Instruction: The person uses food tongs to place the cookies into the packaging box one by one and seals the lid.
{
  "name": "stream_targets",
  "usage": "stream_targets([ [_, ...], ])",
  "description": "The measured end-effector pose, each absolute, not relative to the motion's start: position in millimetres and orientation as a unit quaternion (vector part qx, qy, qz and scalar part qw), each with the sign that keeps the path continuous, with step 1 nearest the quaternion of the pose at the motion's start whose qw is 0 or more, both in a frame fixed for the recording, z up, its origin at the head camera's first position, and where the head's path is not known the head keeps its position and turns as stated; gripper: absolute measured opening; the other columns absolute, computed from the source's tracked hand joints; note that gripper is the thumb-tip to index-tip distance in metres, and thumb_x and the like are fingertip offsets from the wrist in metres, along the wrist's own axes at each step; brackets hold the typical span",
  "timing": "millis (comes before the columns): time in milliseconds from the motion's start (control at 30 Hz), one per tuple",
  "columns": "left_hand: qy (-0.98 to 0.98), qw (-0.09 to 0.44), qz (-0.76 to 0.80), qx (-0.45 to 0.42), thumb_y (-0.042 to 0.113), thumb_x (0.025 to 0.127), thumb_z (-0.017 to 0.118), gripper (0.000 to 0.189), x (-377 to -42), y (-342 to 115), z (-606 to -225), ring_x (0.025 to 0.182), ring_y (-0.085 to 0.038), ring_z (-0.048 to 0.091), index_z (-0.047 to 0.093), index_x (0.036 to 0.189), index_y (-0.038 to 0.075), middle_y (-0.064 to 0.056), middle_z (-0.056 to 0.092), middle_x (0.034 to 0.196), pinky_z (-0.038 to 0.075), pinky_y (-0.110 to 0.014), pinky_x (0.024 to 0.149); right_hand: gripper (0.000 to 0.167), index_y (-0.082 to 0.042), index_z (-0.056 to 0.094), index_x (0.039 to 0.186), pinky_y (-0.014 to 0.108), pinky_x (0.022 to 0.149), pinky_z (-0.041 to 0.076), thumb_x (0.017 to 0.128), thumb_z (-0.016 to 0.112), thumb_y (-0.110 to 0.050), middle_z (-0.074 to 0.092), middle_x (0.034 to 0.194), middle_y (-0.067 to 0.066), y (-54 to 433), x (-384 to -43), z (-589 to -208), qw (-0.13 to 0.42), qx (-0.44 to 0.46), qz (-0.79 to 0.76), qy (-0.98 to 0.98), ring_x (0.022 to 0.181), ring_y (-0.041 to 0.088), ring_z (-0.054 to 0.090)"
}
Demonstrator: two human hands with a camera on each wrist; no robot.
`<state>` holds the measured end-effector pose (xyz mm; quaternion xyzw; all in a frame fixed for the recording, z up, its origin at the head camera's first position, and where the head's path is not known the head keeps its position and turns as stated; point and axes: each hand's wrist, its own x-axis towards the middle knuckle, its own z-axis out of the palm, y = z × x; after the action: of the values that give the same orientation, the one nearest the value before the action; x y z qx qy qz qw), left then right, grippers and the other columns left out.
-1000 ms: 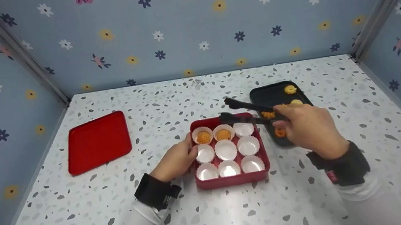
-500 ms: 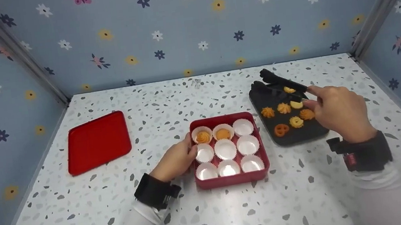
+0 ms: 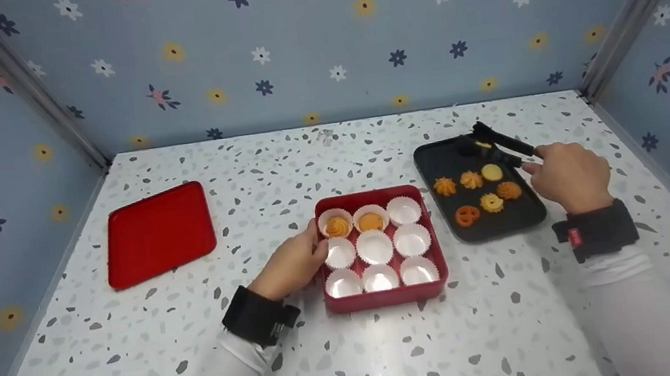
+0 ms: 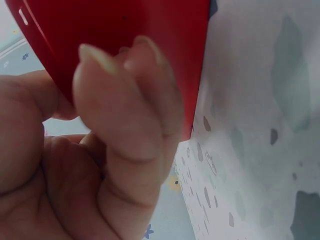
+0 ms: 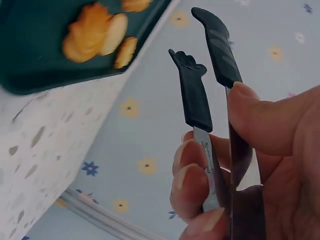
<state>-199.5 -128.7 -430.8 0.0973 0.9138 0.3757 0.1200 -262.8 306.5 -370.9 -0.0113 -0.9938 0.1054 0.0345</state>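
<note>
My left hand (image 3: 290,264) grips the left wall of a red square box (image 3: 385,299), thumb at the rim, fingers against the outside. White paper cups (image 3: 374,248) fill it in rows; the back-left and back-middle cups each hold a cookie (image 3: 337,227). In my right hand (image 3: 573,176) are black-tipped metal tongs (image 5: 195,95), pinched between thumb and fingers. Their tips stand apart above the far part of a black tray (image 3: 522,221), around a yellow cookie (image 3: 484,144) that they partly hide. Several more cookies (image 3: 471,180) and a small pretzel (image 3: 467,216) lie on that tray.
A shallow red lid-like tray (image 3: 160,233) lies on the speckled table (image 3: 355,362) at the left. Flower-patterned panels (image 3: 318,38) stand behind the table and along both sides.
My right hand has carried the tongs from above the red box rightward to the black tray's far part. The left hand stays on the box. The head view has shifted slightly.
</note>
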Motion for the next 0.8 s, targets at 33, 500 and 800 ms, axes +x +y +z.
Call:
stream_targets([
  [33,0.914,0.120,0.375,0.097,0.021,0.104,0.047,0.048,-199.9,-128.9,-430.3,0.047,-0.018,0.051,0.037,0.148,0.006,-0.006,0.052,0.066,0.045,-0.032,0.044,0.050,0.006,0.060,0.128,0.062,0.063,0.046,0.098,0.059,-0.034,0.061,0.111,0.036,308.5,-266.7,-373.0,0.029,-0.014,0.101,-0.994,0.091,0.055,0.059],
  [500,0.911,0.126,0.383,0.086,0.022,0.104,0.047,0.048,-198.0,-130.7,-429.6,0.048,-0.018,0.050,0.037,0.149,0.009,-0.005,0.051,0.067,0.044,-0.032,0.043,0.040,0.010,0.065,0.104,0.059,0.059,0.047,0.096,0.061,-0.030,0.064,0.092,0.031,304.0,-278.2,-382.8,0.003,0.003,0.075,-0.997,0.078,0.049,0.061],
  [800,0.911,0.131,0.381,0.088,0.023,0.104,0.047,0.052,-199.4,-128.4,-428.5,0.047,-0.017,0.049,0.033,0.152,0.007,-0.004,0.049,0.065,0.043,-0.030,0.043,0.044,0.008,0.066,0.113,0.058,0.054,0.046,0.096,0.059,-0.033,0.065,0.094,0.031,311.7,-280.4,-369.4,-0.003,0.013,0.080,-0.997,0.077,0.048,0.062],
])
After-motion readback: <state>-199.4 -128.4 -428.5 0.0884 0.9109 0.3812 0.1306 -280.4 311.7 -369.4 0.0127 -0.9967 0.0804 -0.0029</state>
